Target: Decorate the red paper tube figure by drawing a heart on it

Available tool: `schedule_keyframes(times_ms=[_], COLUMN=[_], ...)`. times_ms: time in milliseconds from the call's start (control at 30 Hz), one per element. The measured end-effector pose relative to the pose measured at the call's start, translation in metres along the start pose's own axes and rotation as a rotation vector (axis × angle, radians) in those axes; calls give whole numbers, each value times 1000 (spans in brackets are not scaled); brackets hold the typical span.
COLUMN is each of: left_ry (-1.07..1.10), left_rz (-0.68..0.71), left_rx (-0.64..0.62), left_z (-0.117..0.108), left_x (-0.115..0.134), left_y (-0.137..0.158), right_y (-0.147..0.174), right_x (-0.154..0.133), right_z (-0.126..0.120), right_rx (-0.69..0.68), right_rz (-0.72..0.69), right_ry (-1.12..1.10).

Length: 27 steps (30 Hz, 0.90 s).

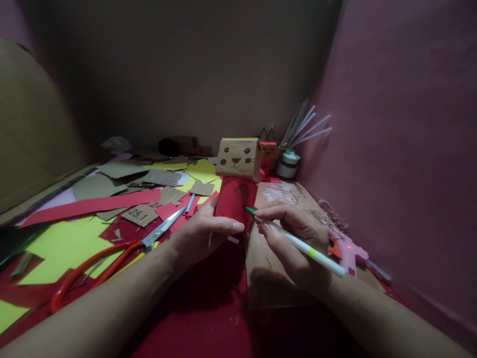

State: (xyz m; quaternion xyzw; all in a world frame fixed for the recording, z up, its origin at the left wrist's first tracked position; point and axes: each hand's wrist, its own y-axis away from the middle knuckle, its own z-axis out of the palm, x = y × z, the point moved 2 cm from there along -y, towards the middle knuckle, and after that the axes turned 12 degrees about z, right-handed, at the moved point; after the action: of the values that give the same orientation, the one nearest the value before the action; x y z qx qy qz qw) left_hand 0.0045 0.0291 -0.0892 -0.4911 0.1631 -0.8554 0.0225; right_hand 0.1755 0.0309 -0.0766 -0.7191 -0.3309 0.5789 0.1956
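My left hand (208, 226) is wrapped round the lower part of a cardboard figure, thumb across its front. The figure has a boxy brown head (238, 161) with drawn dark eyes, nose and cheek spots, above a red body (233, 199) that bears a dark drawn outline like a heart. In my right hand (294, 238) is a marker pen (309, 251) with a white barrel, a yellow-green band and a green tip. The tip is at the right side of the red body; whether it touches cannot be made out.
Orange-handled scissors (149, 238) lie at left among yellow paper (74, 243), a red strip (97, 206) and cardboard scraps (139, 214). At right rest a wooden board (264, 263) and a pink glue gun (348, 248). Behind stand a small jar (288, 165), white sticks (307, 124) and another red figure (267, 154).
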Motion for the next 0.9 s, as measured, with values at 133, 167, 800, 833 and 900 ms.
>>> schedule_keyframes(times_ms=[133, 167, 800, 833, 900], left_ry=[-13, -12, 7, 4, 7], left_rz=[8, 6, -43, -46, -38], left_rx=[-11, -19, -96, -97, -113], left_z=[-1, -1, -6, -7, -8], left_x=[-1, -1, -4, -5, -6], left_y=[0, -1, -1, -1, -2], right_y=[2, 1, -10, -11, -14], right_x=[-3, -3, 15, 15, 15], right_z=[1, 1, 2, 2, 3], right_rx=[-20, -10, -9, -18, -31], right_rz=[42, 43, 356, 374, 406], right_ry=[-28, -36, -515, -560, -652])
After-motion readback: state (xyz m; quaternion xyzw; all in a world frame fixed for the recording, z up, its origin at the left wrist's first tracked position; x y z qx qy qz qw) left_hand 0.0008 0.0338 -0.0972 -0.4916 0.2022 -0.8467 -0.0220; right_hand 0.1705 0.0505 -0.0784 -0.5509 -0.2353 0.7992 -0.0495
